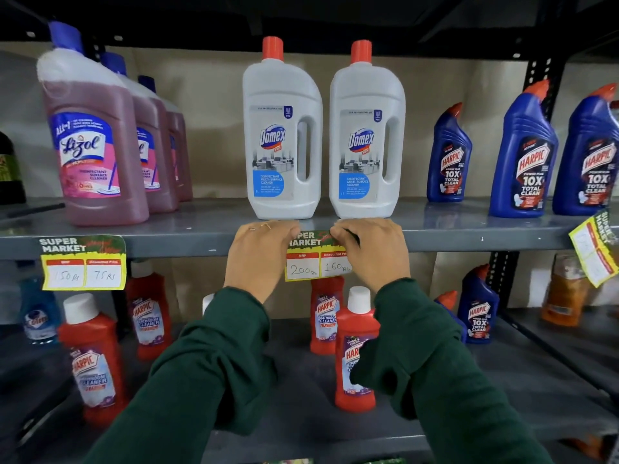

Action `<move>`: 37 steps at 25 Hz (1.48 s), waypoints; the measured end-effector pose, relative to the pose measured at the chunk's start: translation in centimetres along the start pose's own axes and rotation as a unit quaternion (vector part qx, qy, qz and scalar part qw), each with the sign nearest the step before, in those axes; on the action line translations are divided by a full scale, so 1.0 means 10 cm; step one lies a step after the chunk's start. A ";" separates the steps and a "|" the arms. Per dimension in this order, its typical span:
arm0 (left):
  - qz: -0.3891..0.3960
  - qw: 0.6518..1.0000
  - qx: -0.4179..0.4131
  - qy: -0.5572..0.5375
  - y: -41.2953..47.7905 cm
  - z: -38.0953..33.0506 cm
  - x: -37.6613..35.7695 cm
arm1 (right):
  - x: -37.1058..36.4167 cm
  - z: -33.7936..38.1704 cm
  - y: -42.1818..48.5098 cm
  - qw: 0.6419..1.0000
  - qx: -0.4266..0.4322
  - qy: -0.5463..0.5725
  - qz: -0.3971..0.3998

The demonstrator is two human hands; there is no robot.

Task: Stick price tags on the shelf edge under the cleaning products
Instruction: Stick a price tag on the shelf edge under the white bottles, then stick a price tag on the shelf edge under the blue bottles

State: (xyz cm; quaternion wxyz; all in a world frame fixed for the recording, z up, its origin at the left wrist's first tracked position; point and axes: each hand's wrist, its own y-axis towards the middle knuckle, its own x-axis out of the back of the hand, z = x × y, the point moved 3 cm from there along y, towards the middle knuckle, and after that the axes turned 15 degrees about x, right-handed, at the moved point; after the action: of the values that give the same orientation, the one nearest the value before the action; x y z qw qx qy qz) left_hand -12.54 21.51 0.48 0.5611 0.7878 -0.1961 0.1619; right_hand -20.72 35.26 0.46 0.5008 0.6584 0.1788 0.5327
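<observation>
Price tag (316, 261) marked 200 Rs / 160 Rs sits on the shelf edge (187, 244), directly below the two white Domex bottles (283, 135). Its top band lies against the edge; the price boxes hang below it.

We're mid-stick on this one. Our left hand (259, 254) covers the tag's left side, our right hand (371, 251) the right side, fingertips curled onto the top corners and pressing them to the metal. Hands are apart, both flat on the tag, not gripping anything else that we can see.

Status across the shelf: a tag (83, 262) reading 150 / 75 is already up under the Lizol bottles (97, 142). Another tag (594, 251) hangs tilted at far right under the blue Harpic bottles (522, 155); can't tell if it's properly stuck.

Next, in our judgement: rub along the top band so the adhesive takes, check it's level with the edge, release. Then probably straighten that right-hand tag.
</observation>
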 end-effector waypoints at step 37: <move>0.007 0.992 -0.061 0.109 -0.15 -2.83 -1.97 | 1.99 -2.81 -1.14 0.954 -0.297 0.026 -0.045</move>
State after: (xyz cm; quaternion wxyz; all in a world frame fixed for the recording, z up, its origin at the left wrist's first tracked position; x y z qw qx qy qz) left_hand -29.97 51.26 -1.15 0.6251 0.7282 -0.1485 0.2385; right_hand -34.76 68.68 -0.82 0.6925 0.4576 0.0552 0.5550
